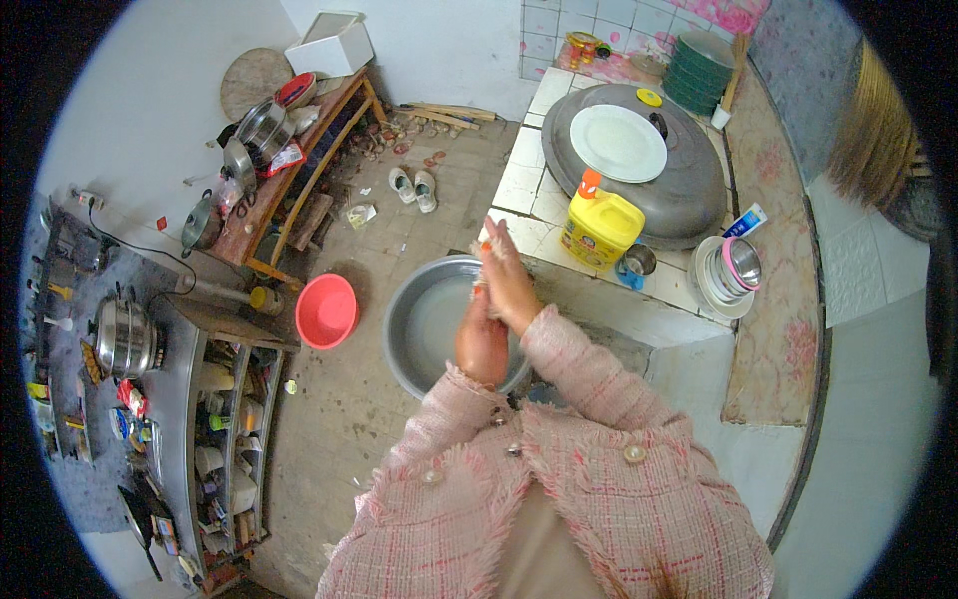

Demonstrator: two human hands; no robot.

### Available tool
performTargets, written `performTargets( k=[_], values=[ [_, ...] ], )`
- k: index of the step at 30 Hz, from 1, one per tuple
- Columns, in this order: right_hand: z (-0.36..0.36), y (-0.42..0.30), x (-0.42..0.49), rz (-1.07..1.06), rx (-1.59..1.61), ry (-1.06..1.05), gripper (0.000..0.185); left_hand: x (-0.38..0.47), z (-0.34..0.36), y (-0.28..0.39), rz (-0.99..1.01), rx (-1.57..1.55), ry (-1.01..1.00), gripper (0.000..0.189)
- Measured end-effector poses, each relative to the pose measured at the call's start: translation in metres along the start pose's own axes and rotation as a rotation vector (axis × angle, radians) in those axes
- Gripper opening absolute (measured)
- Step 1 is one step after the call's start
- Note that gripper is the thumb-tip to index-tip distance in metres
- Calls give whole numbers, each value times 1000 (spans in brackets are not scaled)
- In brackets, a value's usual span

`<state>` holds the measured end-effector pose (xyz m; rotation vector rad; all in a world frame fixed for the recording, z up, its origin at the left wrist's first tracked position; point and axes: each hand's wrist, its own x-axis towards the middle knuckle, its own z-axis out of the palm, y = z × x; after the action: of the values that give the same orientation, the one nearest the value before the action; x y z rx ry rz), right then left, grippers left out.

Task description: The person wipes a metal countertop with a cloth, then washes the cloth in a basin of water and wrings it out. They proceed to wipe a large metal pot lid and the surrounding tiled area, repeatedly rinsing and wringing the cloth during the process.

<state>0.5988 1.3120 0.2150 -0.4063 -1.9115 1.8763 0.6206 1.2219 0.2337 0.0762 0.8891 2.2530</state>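
My left hand and my right hand are pressed together, palm to palm, over a large grey basin. A small piece of pale, frayed material shows between and beyond the fingers. Its exact kind cannot be told, as the hands cover most of it. Cloudy water lies in the basin, partly hidden under my hands and sleeves. Right of the hands, a yellow detergent jug with an orange cap stands on the white-tiled stove top.
A white plate lies on a big grey wok lid. Nearby are a small metal cup and stacked bowls. A red plastic basin and a pair of shoes are on the floor. Shelving stands left.
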Motion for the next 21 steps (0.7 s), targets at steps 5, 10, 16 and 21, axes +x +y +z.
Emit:
performTargets(
  k=[5,10,16,21],
  values=[
    [-7,18,-12,14,-52,-88,51,2,4,-5,-15,-75,63,50],
    [8,9,-48,-183,-399,-142,49,28,-35,7,63,-135,117,46],
    [3,5,-23,-250,-385,-32,48,22,-17,-3,-79,-160,24,47],
    [-22,20,25,272,23,-16,30,8,2,-11,-46,-100,76,46]
  ],
)
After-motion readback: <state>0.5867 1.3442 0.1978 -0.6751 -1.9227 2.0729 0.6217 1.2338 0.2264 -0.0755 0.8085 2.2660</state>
